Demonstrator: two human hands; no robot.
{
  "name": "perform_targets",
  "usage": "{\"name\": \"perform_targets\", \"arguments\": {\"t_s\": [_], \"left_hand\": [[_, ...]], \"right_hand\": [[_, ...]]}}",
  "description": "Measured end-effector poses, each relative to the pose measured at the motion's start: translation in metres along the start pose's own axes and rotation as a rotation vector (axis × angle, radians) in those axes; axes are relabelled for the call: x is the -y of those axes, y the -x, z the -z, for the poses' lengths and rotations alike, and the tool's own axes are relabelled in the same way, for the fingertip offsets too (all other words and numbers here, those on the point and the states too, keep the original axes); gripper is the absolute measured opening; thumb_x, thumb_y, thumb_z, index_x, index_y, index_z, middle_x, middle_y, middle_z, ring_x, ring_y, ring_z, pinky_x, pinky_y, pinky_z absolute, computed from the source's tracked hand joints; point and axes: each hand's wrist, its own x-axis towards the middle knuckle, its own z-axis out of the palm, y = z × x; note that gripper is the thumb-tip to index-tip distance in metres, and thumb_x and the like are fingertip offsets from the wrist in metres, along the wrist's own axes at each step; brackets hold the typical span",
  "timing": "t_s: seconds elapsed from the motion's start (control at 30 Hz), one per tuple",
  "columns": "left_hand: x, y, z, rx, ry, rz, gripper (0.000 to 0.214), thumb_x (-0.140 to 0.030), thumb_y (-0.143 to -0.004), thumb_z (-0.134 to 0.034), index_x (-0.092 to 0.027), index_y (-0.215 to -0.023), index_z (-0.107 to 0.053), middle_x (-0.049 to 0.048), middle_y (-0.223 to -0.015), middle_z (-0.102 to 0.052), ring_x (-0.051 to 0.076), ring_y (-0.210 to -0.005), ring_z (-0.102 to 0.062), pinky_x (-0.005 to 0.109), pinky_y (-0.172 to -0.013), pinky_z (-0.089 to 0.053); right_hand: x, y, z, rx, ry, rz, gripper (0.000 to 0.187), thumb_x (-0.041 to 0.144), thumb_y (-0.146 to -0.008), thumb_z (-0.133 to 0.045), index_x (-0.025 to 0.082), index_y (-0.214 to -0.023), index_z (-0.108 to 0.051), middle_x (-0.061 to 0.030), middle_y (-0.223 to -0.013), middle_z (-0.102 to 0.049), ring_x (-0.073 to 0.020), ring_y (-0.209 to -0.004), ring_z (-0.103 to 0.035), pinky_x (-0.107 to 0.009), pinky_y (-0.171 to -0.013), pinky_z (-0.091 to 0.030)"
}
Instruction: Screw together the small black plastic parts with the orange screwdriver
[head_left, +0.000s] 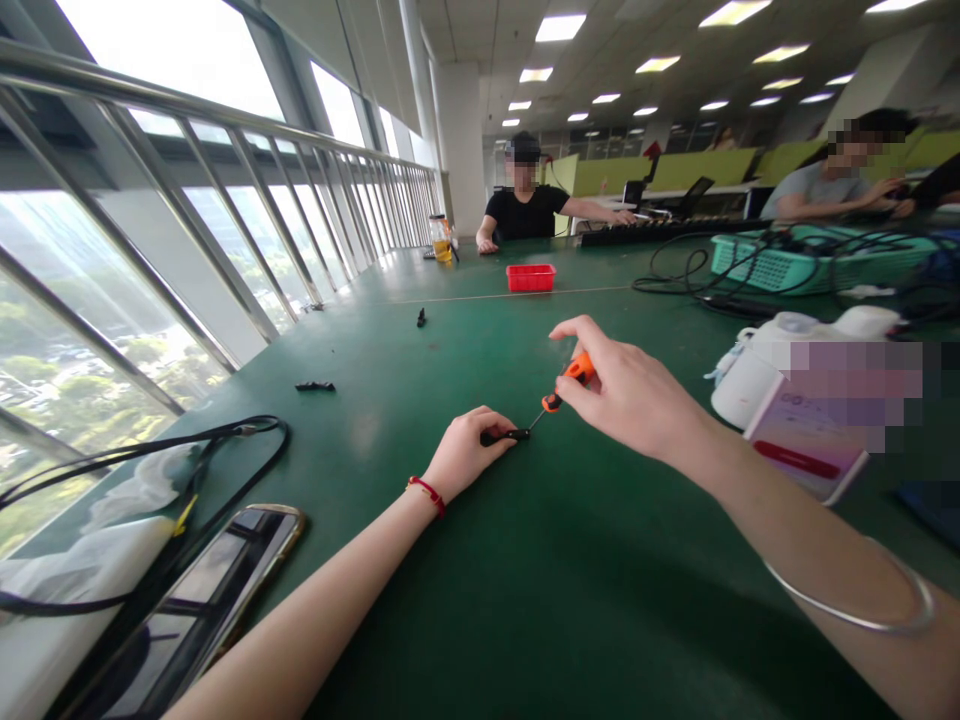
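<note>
My left hand [471,447] rests on the green table with its fingers closed around a small black part [516,434]. Most of that part is hidden under the fingers; its right end sticks out. In my right hand [619,385] is a screwdriver [577,370] with an orange and black handle, gripped between thumb and fingers, the index finger raised. Its thin metal shaft slants down to the left, and the tip is at the right end of the black part. Whether the tip sits in a screw is too small to tell.
Two small black pieces [315,386] [421,317] lie farther left. A red tray [530,279] stands ahead. Phone [217,590] and black cables [247,425] are at the left; a white bottle [757,370], a pink box [810,440] and a teal basket [795,262] at the right. Two people sit beyond.
</note>
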Motion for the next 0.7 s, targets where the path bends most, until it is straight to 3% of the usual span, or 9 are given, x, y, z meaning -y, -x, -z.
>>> {"name": "perform_targets", "arguments": {"t_s": [0.13,0.23,0.3,0.5,0.6,0.7], "left_hand": [[0.0005,0.0,-0.0005,-0.003,0.007,-0.01,0.015,-0.019,-0.075,-0.06,-0.019,-0.086,-0.069,0.0031,-0.084,-0.062,0.014,-0.074,-0.057,0.026,-0.071,-0.048],[0.0001,0.0002,-0.0007,-0.009,0.014,-0.004,0.014,-0.02,-0.075,-0.06,-0.019,-0.086,-0.069,0.0031,-0.086,-0.062,0.014,-0.075,-0.058,0.026,-0.071,-0.048],[-0.0004,0.0003,-0.0007,-0.01,0.017,0.004,0.014,-0.02,-0.074,-0.061,-0.019,-0.085,-0.069,0.0031,-0.086,-0.063,0.014,-0.075,-0.058,0.026,-0.071,-0.048],[0.0011,0.0001,-0.0006,-0.012,0.017,-0.013,0.014,-0.02,-0.075,-0.061,-0.02,-0.086,-0.07,0.0025,-0.086,-0.063,0.014,-0.075,-0.058,0.025,-0.071,-0.048],[0.0015,0.0005,-0.0005,-0.011,0.03,-0.016,0.014,-0.022,-0.075,-0.061,-0.019,-0.086,-0.07,0.0026,-0.086,-0.063,0.013,-0.075,-0.058,0.025,-0.071,-0.048],[0.0003,0.0014,-0.001,-0.017,0.023,-0.006,0.014,-0.023,-0.074,-0.063,-0.019,-0.085,-0.071,0.0028,-0.085,-0.063,0.013,-0.074,-0.059,0.025,-0.07,-0.048]], "right_hand": [[-0.0001,0.0007,0.0012,0.032,0.05,-0.01,0.029,0.04,-0.089,-0.033,0.024,-0.087,-0.057,0.0004,-0.057,-0.058,-0.0164,-0.051,-0.052,-0.026,-0.05,-0.029],[-0.0007,0.0006,0.0012,0.023,0.027,0.004,0.022,0.031,-0.086,-0.038,0.024,-0.099,-0.054,0.0013,-0.062,-0.061,-0.0159,-0.052,-0.052,-0.025,-0.052,-0.03],[-0.0008,0.0003,0.0005,0.025,-0.012,-0.006,0.03,0.03,-0.082,-0.043,0.023,-0.111,-0.048,0.0011,-0.067,-0.062,-0.0162,-0.054,-0.053,-0.025,-0.052,-0.031],[-0.0017,-0.0004,0.0008,0.033,0.051,-0.051,0.027,0.044,-0.087,-0.036,0.024,-0.088,-0.054,0.0016,-0.055,-0.057,-0.016,-0.046,-0.048,-0.026,-0.051,-0.029],[-0.0014,0.0001,0.0013,0.026,0.021,-0.054,0.021,0.035,-0.083,-0.042,0.024,-0.098,-0.051,0.0021,-0.058,-0.058,-0.0158,-0.047,-0.049,-0.026,-0.051,-0.029],[0.0007,0.0015,0.0009,0.01,-0.027,-0.062,0.027,0.03,-0.077,-0.048,0.022,-0.102,-0.047,0.0001,-0.069,-0.062,-0.0159,-0.053,-0.052,-0.025,-0.051,-0.031]]}}
